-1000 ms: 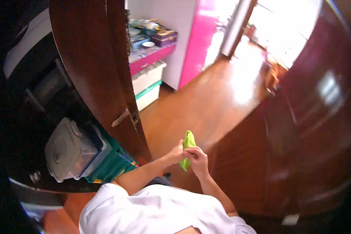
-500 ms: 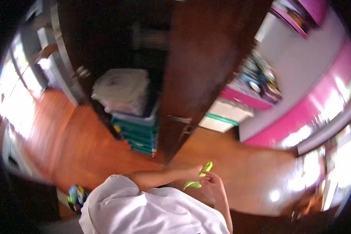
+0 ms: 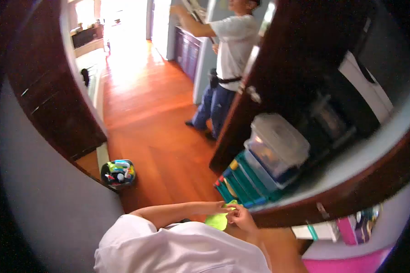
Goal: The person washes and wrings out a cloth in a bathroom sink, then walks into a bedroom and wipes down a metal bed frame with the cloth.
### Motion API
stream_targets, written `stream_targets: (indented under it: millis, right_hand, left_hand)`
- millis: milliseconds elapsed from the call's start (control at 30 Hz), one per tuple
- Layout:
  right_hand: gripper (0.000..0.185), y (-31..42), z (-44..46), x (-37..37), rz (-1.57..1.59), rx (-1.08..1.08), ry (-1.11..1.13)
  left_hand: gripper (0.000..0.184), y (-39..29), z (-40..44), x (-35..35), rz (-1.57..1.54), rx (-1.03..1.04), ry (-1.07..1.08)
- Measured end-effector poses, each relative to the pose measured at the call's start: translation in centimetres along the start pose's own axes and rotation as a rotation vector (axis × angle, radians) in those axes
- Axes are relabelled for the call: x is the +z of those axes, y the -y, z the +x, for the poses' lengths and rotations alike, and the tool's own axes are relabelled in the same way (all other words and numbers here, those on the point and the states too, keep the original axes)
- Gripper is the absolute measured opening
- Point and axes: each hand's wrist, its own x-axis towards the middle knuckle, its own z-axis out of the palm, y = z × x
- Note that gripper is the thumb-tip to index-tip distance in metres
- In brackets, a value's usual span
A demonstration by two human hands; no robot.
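A bright green cloth hangs in front of my white shirt, between my two hands. My left hand reaches in from the left with its fingers closed on the cloth's upper part. Close against it, my right hand pinches the same cloth near its upper right edge. Most of the cloth droops below my left hand. Just beyond my hands stands a green drawer unit.
Clear lidded boxes sit on the drawers beside a dark door. Another person stands beyond that door, arms raised. A basket of bottles rests on the wooden floor at left.
My view has swung left, from the pink room to a hallway with the other person. The green cloth stays in both hands and now hangs wider below my left hand.
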Motion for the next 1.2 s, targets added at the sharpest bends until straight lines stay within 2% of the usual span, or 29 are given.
stream_targets:
  millis: [33, 100, 133, 200, 267, 300, 333, 367, 400, 433, 467, 500, 533, 567, 600, 633, 667, 700, 733, 800, 833, 867, 900, 933, 967, 1000, 1067, 1167, 1200]
  right_hand:
    - [0.044, 0.5, 3.3, 0.6, -0.200, -0.115, -0.115]
    - [0.045, 3.2, 9.0, 3.9, -0.568, -0.348, -0.318]
    - [0.042, 6.4, 11.7, 6.6, -0.745, -0.689, -0.320]
    - [0.032, 7.7, 19.1, 11.0, -0.731, -0.958, 0.056]
    - [0.019, 9.2, 22.5, 14.9, -0.967, -0.987, 0.294]
    - [0.017, 10.5, 23.2, 16.6, -0.830, -0.832, 0.371]
    - [0.016, 11.5, 24.1, 17.3, -0.693, -0.678, 0.435]
    - [0.014, 12.5, 24.9, 18.2, -0.569, -0.517, 0.489]
    - [0.017, 13.0, 25.8, 18.3, -0.541, -0.632, 0.485]
    - [0.020, 13.6, 26.8, 18.7, -0.518, -0.747, 0.471]
    - [0.023, 14.0, 27.6, 18.6, -0.492, -0.859, 0.443]
    - [0.028, 13.6, 28.7, 18.1, -0.360, -0.722, 0.481]
    - [0.033, 12.7, 30.5, 17.2, -0.220, -0.583, 0.512]
    - [0.038, 11.9, 31.4, 16.0, -0.078, -0.442, 0.540]
    - [0.042, 11.7, 31.8, 14.9, -0.121, -0.441, 0.441]
    - [0.045, 12.1, 32.3, 14.0, -0.165, -0.441, 0.345]
    - [0.049, 12.9, 33.1, 13.1, -0.213, -0.446, 0.256]
    - [0.046, 14.9, 32.6, 11.9, -0.057, -0.436, 0.354]
    - [0.043, 18.2, 30.8, 10.6, 0.095, -0.429, 0.455]
    - [0.042, 24.8, 27.2, 7.8, 0.192, -0.660, 0.535]
    - [0.045, 27.4, 25.1, 6.9, 0.125, -0.896, 0.516]
    - [0.038, 29.7, 23.0, 5.5, 0.103, -1.064, 0.582]
    - [0.032, 32.1, 21.5, 4.3, 0.052, -1.225, 0.789]
    - [0.026, 34.4, 20.8, 3.6, -0.054, -1.337, 1.123]
    - [0.020, 36.5, 19.3, 3.7, -0.157, -1.382, 1.349]
    - [0.014, 38.4, 16.5, 4.4, -0.275, -1.400, 1.404]
    - [0.019, 39.2, 13.6, 6.1, -0.294, -1.691, 1.199]
    - [0.041, 39.2, 10.5, 8.5, -0.335, -2.114, 0.814]
    - [0.045, 39.3, 9.7, 8.4, -0.440, -2.205, 0.762]
  left_hand:
    - [0.041, 1.0, -1.2, -3.2, -0.011, 0.014, -0.081]
    - [0.045, 0.1, -6.0, -10.2, 0.184, 0.067, 0.002]
    - [0.046, -0.1, -8.6, -13.2, 0.271, 0.079, 0.039]
    - [0.041, 0.5, -13.0, -17.8, 0.404, 0.128, -0.005]
    - [0.035, -0.3, -17.8, -22.9, 0.511, 0.139, -0.083]
    - [0.032, -1.7, -20.7, -25.5, 0.540, 0.129, -0.130]
    - [0.028, -7.4, -24.6, -27.0, 0.497, -0.289, -0.248]
    - [0.026, -3.0, -27.8, -32.1, 0.543, 0.254, -0.499]
    - [0.023, -7.9, -33.0, -32.6, 0.566, 0.190, -0.832]
    - [0.027, -5.2, -37.6, -37.1, 0.779, 0.297, -1.228]
    - [0.029, -5.8, -43.2, -39.5, 0.608, 0.369, -1.437]
    - [0.033, -10.1, -45.9, -38.1, 0.251, 0.439, -1.660]
    - [0.039, -14.3, -48.6, -36.8, -0.124, 0.597, -1.869]
    - [0.052, -12.9, -53.8, -38.9, -0.378, 0.679, -1.902]
    - [0.055, -11.3, -56.8, -40.3, -0.135, 0.728, -2.173]
    - [0.056, -8.5, -61.9, -41.8, -0.245, 0.877, -2.080]
    - [0.060, -5.8, -67.4, -43.0, -0.421, 0.908, -1.980]
    - [0.063, -5.8, -68.2, -42.7, -0.359, 0.873, -2.150]
    - [0.068, -8.4, -64.7, -40.4, -0.293, 0.859, -2.278]
    - [0.075, -7.7, -63.6, -40.8, -0.327, 0.835, -2.204]
    - [0.078, -6.4, -63.9, -41.3, -0.361, 0.809, -2.143]
    - [0.079, -5.8, -63.3, -42.1, -0.386, 0.822, -2.102]
    - [0.081, -5.2, -62.7, -42.8, -0.408, 0.836, -2.061]
    - [0.083, -5.0, -62.2, -43.2, -0.429, 0.853, -2.021]
    - [0.084, -5.8, -60.7, -43.0, -0.426, 0.843, -2.041]
    - [0.085, -7.4, -58.0, -42.4, -0.424, 0.830, -2.062]
    - [0.087, -8.4, -55.3, -42.6, -0.429, 0.827, -2.042]
    - [0.088, -9.4, -52.0, -42.7, -0.400, 0.810, -1.893]
    - [0.088, -10.1, -50.8, -42.7, -0.392, 0.809, -1.865]
